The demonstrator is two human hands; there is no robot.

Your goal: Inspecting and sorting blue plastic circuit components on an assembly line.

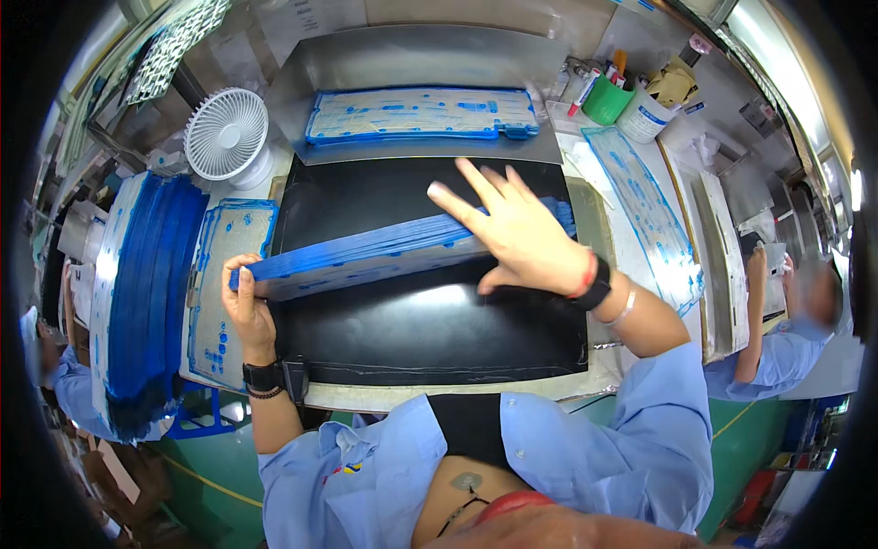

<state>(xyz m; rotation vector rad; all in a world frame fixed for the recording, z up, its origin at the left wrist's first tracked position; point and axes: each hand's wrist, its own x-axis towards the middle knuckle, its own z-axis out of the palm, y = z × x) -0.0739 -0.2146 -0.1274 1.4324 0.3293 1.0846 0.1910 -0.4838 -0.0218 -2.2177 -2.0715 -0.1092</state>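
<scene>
A stack of long thin panels with blue edges [366,245] lies slantwise across the black work mat [421,334], tilted so that its layered edges show. My left hand [245,306] grips the stack's left end, thumb in front and fingers behind. Over the right part of the stack is my right hand [517,229], fingers spread; I cannot tell whether its palm presses on the panels. The stack's right end is partly hidden behind that hand. A single grey panel with blue patches [421,114] rests at the back on a bent metal sheet [430,55].
On the left stand a white fan [227,137], more blue-patched panels [219,302] and a tall blue-edged stack [151,302]. To the right lie a long panel [645,215], a green cup [606,101] with pens, and a white tub [643,117]. Other people work at both sides.
</scene>
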